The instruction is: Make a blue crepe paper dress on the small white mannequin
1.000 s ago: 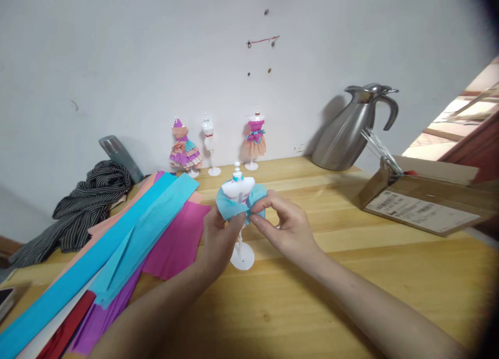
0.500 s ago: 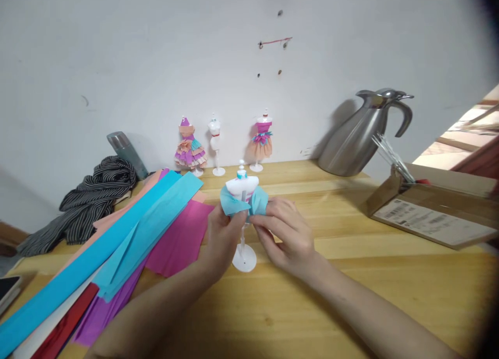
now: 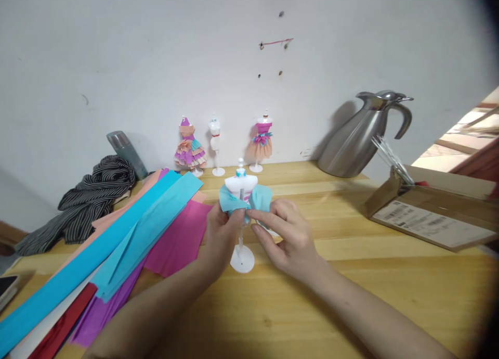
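Note:
A small white mannequin [image 3: 240, 183] on a round base stands upright at the middle of the table. Light blue paper [image 3: 260, 199] wraps round its waist and flares out at both sides. My left hand [image 3: 224, 231] pinches the paper at the waist from the left, thumb in front. From the right, the index finger of my right hand [image 3: 290, 231] touches the paper near the left thumb; its thumb is apart below, and nothing shows between them.
Paper strips [image 3: 132, 239] and a striped cloth [image 3: 99, 192] lie at the left, near a bottle [image 3: 127, 153]. Three mannequins, one of them [image 3: 262, 140] in pink and peach, stand by the wall. A steel jug [image 3: 358, 135] and a cardboard box [image 3: 436, 213] are at the right.
My right index finger has moved left along the waist, and the thumb has come apart from it. The right paper flap stands out more. The mannequin has shifted slightly left.

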Demonstrator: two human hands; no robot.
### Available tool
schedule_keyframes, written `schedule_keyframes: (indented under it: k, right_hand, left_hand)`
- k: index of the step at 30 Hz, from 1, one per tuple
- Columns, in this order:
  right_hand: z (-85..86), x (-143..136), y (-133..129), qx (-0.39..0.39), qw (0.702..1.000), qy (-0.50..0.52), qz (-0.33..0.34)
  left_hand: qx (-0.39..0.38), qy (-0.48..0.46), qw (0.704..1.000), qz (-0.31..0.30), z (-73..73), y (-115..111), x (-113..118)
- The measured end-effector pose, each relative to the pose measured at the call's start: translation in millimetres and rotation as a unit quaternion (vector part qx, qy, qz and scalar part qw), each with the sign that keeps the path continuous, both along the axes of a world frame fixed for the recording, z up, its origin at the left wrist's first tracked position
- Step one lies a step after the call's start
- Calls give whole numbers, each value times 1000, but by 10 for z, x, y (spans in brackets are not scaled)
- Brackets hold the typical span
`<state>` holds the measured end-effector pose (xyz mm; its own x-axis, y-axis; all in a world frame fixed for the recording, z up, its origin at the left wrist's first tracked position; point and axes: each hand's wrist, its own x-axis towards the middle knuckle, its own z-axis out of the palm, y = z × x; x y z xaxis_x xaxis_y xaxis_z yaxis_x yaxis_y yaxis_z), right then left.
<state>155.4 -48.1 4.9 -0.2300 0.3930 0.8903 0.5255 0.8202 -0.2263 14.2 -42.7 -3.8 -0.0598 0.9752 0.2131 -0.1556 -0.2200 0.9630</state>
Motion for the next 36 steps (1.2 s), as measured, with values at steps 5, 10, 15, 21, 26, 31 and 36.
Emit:
schedule_keyframes:
  k: [5,10,15,21,26,31,36]
  right_hand:
    - [50,-1,-18,105,991,2,-81]
    - [156,-66,-31,75,992,-16,-104]
    - [195,-117,-30,46,992,-8,-113]
    - [202,-137,-40,69,987,-33,-139]
    - [180,-133,-45,97,986,-23,-130]
    - [111,-84,-8,111,990,40,-82]
    - [103,-95,16,89,992,15,-88]
  left_hand:
    - [17,22,1000,15,14,-25,22]
    - [49,83,995,16,21,-49,31]
    - [46,183,980,59,33,-78,48]
    - [15,222,970,94,100,-115,92]
    - [-21,251,964,82,161,-167,91]
    - [-9,220,974,54,180,-188,103]
    - [15,185,981,48,135,-177,112]
